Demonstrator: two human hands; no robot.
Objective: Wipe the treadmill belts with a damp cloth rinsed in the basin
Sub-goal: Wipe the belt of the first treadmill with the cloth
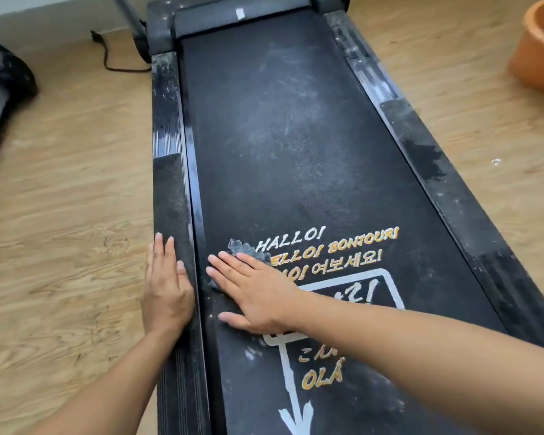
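A long black treadmill belt (pixel 296 136), dusty and streaked with pale smears, runs away from the viewer between two black side rails. It carries printed greetings in orange and white lettering, with a white outlined box and arrow near its close end.

The right hand (pixel 258 296) lies flat on the belt near its left edge, fingers straight and spread, palm down. It presses on a small crumpled grey cloth (pixel 248 249). Most of the cloth is hidden beneath the fingers and palm; a ragged part shows just past the fingertips, touching the first printed word.

The left hand (pixel 167 293) rests palm down on the black ribbed left side rail (pixel 170 189), fingers straight and close together, holding nothing. It sits just beside the right hand, and only the rail's inner edge separates them. The cloth lies to the right of this hand and does not touch it.

A round orange plastic basin (pixel 540 48) stands on the light wooden floor (pixel 60 215), well apart from both hands, beyond the far end of the right side rail (pixel 453 189). Part of a second dark treadmill (pixel 0 83) shows at the left edge. A black power cable (pixel 107 54) trails on the floor near the belt's far left corner.
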